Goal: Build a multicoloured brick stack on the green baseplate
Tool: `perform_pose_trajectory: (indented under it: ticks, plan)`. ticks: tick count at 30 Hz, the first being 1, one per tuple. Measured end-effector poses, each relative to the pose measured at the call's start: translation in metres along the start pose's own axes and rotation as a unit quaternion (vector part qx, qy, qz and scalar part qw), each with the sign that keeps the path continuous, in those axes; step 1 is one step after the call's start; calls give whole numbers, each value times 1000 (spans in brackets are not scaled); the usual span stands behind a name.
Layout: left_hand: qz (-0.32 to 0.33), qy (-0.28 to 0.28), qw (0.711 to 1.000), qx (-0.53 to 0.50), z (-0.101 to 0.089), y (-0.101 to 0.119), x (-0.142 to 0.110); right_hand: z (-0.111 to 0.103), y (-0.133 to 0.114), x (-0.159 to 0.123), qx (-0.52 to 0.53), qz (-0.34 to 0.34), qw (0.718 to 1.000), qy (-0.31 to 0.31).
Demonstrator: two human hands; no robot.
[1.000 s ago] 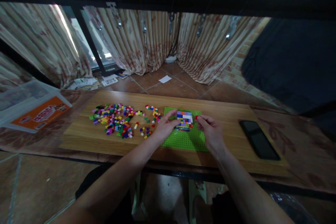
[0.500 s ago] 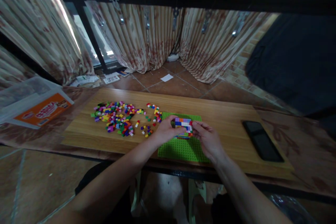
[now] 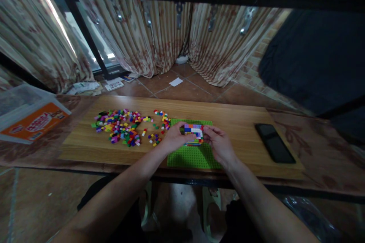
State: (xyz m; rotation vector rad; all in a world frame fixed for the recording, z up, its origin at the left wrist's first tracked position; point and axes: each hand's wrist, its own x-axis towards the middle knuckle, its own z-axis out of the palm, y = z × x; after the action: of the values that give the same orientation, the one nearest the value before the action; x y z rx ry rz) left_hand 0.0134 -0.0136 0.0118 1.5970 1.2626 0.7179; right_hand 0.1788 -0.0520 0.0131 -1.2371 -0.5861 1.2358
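Observation:
A small multicoloured build of toy bricks (image 3: 194,130), with purple, orange, white, blue and green rows, is held above the green baseplate (image 3: 194,157). My left hand (image 3: 173,138) grips its left side, thumb across the front. My right hand (image 3: 221,144) is closed at the build's upper right corner, fingertips pinching a red brick (image 3: 202,127) there. Whether that brick is fixed to the build cannot be made out. The fingers hide parts of both sides of the build.
Loose bricks (image 3: 119,127) lie in a wide pile on the wooden board (image 3: 236,129), with smaller clusters nearer the baseplate. A black phone or tablet (image 3: 274,143) rests at the right. A clear plastic box (image 3: 31,115) with an orange label stands at the far left.
The whole view has shifted slightly, so everything sits a bit further left. Both hands keep their hold on the build, with little visible change between them.

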Motion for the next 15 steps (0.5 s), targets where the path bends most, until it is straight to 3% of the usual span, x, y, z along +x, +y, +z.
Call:
perform_pose_trajectory:
  ticks: [8, 15]
  plan:
    - [12, 40, 994, 102, 9, 19, -3, -2, -4, 5, -4, -21, 999, 26]
    - [-42, 38, 998, 40, 22, 13, 1, -5, -1, 8, -19, -26, 999, 17]
